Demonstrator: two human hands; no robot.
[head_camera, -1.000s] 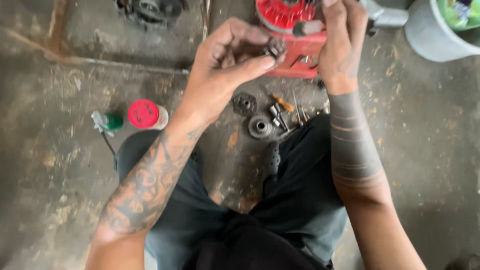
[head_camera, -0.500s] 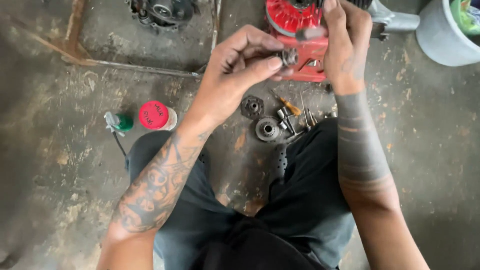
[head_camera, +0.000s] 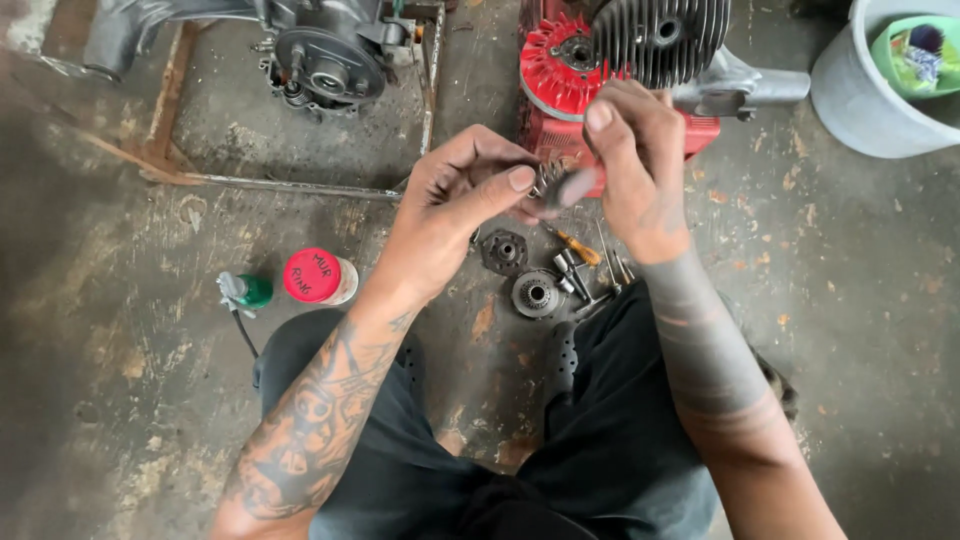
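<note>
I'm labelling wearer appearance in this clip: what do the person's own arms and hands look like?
Both arms are bare, no sleeves or gloves. The left forearm carries dense figurative tattoos; the right forearm has solid dark banded tattoos. Both hands, left and right, are ungloved.

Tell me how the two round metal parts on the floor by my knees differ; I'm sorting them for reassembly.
The upper round part looks darker and flatter, with an uneven, lobed edge, while the lower round part is lighter grey with a smooth circular rim and a raised look. The upper one lies apart from the tools; the lower one sits right beside the loose tools. Both lie flat on the concrete floor and have a central hole.
</note>
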